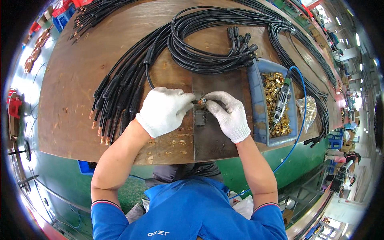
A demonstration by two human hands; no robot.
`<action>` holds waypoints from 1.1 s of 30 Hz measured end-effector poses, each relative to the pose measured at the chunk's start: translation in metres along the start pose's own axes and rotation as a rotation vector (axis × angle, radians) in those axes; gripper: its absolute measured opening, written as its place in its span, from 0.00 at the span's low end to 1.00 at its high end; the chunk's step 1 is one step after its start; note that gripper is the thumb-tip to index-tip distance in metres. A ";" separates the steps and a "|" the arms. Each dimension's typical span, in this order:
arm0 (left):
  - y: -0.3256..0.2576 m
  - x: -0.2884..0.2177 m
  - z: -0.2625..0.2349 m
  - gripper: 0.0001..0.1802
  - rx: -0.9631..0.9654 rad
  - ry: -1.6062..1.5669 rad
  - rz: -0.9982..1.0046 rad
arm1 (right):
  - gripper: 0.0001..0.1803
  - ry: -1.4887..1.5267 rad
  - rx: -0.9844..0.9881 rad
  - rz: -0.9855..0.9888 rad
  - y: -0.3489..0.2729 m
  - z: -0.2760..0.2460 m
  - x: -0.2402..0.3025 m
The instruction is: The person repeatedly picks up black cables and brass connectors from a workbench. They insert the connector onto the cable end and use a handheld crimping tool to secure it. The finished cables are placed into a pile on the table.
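Note:
Over a dark metal plate (216, 142) on the table, my two gloved hands meet fingertip to fingertip. My left hand (166, 110), in a white glove, is closed on the end of a black cable (149, 78) that runs out behind it to the far left. Thumb and fingers of my right hand (230, 114), whose white glove has greyed fingertips, pinch a small brass fitting (202, 101) at that cable end. A bright screw head seems to show on the fitting. Whether the cable sits inside the fitting is hidden by my fingers.
Right of my hand stands a blue bin (262, 134) of brass fittings (274, 80), with a pneumatic screwdriver (282, 102) lying across it on a blue hose (305, 92). Beside it is a clear plastic bag (307, 110). Coiled black cables (192, 60) cover the table's far side; bare copper ends lie left.

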State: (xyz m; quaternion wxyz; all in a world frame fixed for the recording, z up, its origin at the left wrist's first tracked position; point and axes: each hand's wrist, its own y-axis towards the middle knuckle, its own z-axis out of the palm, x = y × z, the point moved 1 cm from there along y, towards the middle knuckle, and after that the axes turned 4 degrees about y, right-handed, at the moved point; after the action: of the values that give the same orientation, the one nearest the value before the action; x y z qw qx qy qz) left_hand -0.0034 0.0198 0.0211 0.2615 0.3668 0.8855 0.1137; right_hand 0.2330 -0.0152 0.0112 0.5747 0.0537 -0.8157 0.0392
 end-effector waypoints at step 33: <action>-0.009 0.006 0.020 0.09 0.121 0.081 -0.001 | 0.09 -0.310 0.015 -0.135 0.013 0.012 0.007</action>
State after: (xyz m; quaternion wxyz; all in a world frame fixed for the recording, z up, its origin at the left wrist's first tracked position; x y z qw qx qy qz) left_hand -0.0015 0.0180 -0.0010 0.2027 0.3765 0.9009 0.0747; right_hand 0.2176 -0.0040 0.0140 0.4431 0.1180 -0.8887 -0.0022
